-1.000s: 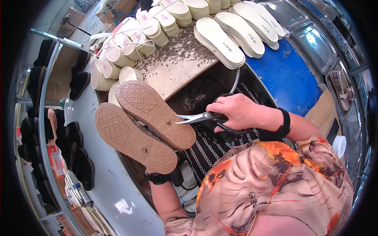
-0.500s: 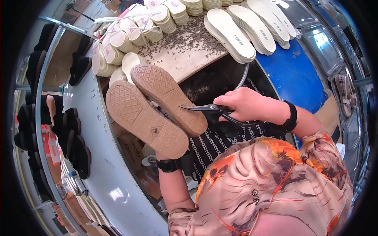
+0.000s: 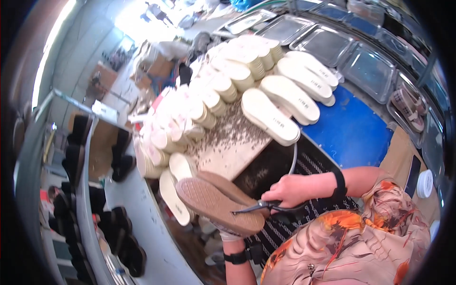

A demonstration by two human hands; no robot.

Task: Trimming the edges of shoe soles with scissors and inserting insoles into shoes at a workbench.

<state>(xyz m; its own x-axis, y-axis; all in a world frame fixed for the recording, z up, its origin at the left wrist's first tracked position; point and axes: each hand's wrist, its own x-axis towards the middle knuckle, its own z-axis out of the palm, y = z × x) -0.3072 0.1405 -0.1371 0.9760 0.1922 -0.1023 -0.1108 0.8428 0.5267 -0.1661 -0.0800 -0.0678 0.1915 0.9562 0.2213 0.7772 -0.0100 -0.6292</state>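
A pair of shoes [image 3: 209,199] is held sole-up in front of me, their brown patterned soles facing up and the uppers hidden. One shoe overlaps the other. My left hand [image 3: 231,234] grips them from beneath, its fingers mostly covered by the soles. In my right hand [image 3: 286,191] are dark-handled scissors [image 3: 249,209], fingers wrapped round the handles. The blade tips lie over the nearer sole, close to its middle; whether they touch it I cannot tell.
Cream insoles [image 3: 268,116] stand in stacks along the worktable [image 3: 228,159], with small brown scraps scattered among them. A blue board [image 3: 346,126] lies to the right, near clear plastic trays [image 3: 368,66]. Black shoes [image 3: 128,247] fill a rack at left. A white round lid [image 3: 424,184] sits far right.
My view has swung upward, so the table appears lower. The shoes are tilted flatter, and the scissors' tips now reach over the nearer sole instead of the farther one.
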